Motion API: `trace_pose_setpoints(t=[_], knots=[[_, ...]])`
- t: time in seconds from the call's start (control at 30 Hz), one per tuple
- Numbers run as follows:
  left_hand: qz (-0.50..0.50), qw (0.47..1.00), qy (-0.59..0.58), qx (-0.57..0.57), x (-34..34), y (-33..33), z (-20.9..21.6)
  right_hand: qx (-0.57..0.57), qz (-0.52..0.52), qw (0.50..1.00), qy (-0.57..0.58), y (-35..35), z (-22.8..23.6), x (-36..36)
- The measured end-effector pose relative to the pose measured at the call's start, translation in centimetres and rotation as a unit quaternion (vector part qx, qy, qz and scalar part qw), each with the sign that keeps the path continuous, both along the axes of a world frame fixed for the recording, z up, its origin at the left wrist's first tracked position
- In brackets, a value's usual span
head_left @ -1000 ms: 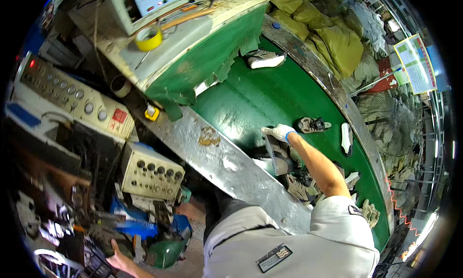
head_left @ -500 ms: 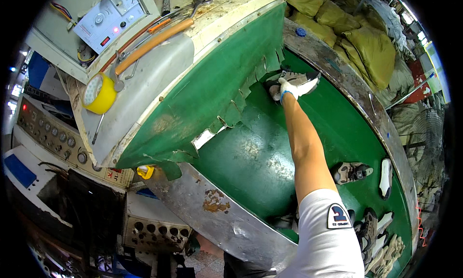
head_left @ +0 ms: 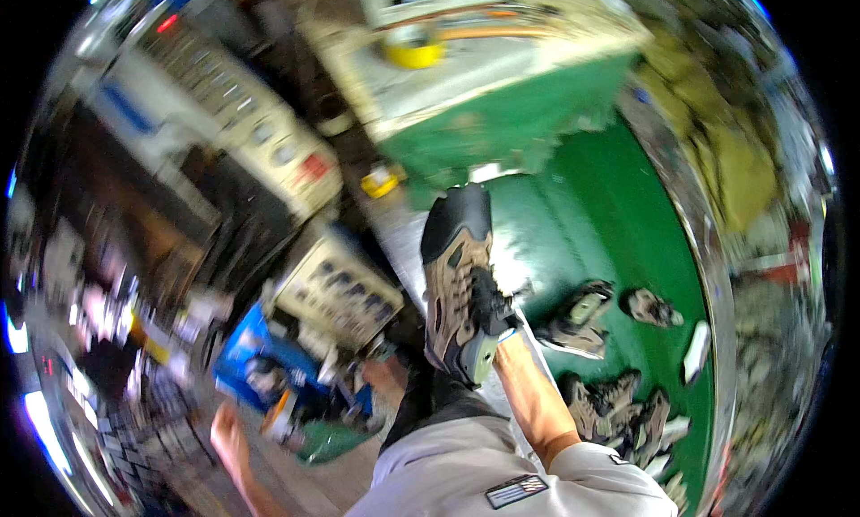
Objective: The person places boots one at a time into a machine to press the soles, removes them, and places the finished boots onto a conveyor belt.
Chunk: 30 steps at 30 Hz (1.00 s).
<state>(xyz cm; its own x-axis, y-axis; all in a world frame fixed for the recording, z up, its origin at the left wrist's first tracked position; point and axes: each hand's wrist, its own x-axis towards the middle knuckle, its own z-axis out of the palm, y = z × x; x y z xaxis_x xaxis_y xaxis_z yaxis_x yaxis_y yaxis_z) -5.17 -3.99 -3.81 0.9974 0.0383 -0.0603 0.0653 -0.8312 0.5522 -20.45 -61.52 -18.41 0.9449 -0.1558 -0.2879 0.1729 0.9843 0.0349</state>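
Observation:
A brown and black lace-up shoe [head_left: 455,288] is raised in front of my body, its black toe pointing away from me. My right hand [head_left: 503,323] grips it from the right side; the shoe hides most of the fingers, and a pale glove edge shows at the wrist. Low on the left, my left hand [head_left: 227,433] hangs over the floor, apart from any object. Motion smears its fingers, so their pose is unclear.
More shoes [head_left: 618,405] lie on the green conveyor belt [head_left: 618,208] to the right. Ahead stands a bench with yellow tape [head_left: 414,51] and tools. A control panel [head_left: 340,288] and a blue crate [head_left: 240,356] are on the left, beside the metal edge.
My right hand has come back from the far end of the belt and now holds a shoe near my body. My left hand has entered view; the whole view has turned left.

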Motion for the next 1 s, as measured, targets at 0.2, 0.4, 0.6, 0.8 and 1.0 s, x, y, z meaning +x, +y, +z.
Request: trace_pose_setpoints(t=[0.2,0.4,0.6,0.8,1.0], knots=[[-0.03,0.839,0.234,-0.491,2.9,-14.2,2.7,0.072,0.272,0.958,-0.047,20.2,6.7,9.1],[0.173,0.828,0.124,-0.519,3.5,-5.2,0.5,-0.317,0.322,0.891,-0.037,30.1,12.2,14.7],[0.218,0.779,-0.015,-0.588,6.1,-1.1,0.7,-0.288,0.338,0.895,-0.038,36.1,13.9,20.6],[0.214,0.766,-0.062,-0.603,9.4,-0.7,-0.6,-0.372,0.289,0.882,-0.003,38.8,12.9,25.3],[0.29,0.724,0.116,-0.615,8.7,-3.6,-2.7,-0.342,0.271,0.897,0.066,40.3,11.2,26.2]])
